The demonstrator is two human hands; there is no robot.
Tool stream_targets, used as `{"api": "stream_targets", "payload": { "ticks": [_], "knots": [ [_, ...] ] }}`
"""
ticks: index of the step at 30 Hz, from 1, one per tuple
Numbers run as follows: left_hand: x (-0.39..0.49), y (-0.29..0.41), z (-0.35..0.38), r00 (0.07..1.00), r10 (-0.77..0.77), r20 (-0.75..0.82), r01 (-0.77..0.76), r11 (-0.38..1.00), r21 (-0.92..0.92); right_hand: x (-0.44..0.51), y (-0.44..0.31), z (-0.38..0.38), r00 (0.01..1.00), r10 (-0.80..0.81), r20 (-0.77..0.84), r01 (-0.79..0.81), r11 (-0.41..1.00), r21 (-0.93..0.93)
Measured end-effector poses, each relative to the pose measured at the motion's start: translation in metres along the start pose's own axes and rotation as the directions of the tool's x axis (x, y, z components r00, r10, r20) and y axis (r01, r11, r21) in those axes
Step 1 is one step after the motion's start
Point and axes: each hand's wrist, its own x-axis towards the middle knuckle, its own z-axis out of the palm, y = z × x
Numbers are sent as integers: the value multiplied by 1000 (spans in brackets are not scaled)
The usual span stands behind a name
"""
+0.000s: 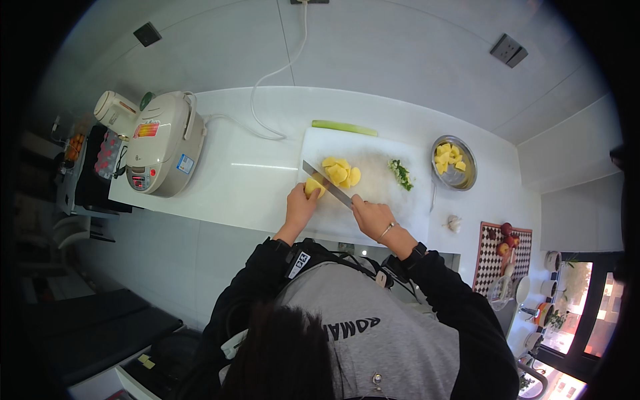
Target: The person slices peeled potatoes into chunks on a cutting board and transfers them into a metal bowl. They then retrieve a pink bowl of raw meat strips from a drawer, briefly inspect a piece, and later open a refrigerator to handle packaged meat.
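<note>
With my right hand I grip the handle of a kitchen knife, its wide blade slanting up and left over the white cutting board. My left hand holds a piece of peeled potato at the board's left side, close against the blade. A heap of cut potato pieces lies just beyond the blade. Chopped green and white bits, perhaps scallion and garlic, form a small pile farther right on the board. Whether the blade touches the held piece is hard to tell.
Behind the board lies a long green stalk. A metal bowl of potato chunks stands to the right, with a garlic bulb nearer me. At left sits a rice cooker; its cord crosses the counter. Apples rest on a checkered mat.
</note>
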Motion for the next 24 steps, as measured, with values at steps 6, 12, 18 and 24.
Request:
{"api": "stream_targets", "payload": {
  "ticks": [6,12,18,24],
  "knots": [
    [-5,16,-2,998,34,-55,-34,999,5,2,-6,0,994,67,88,-69,997,19],
    [-5,29,-6,998,-59,-37,57,996,-63,19,-2,2,990,93,110,-102,992,76],
    [-10,37,-5,998,-52,-35,51,998,-43,30,-13,-4,983,116,142,-130,987,93],
    [-11,40,-5,999,1,-54,-4,999,-45,34,-9,9,966,186,181,-204,975,84]
  ]
}}
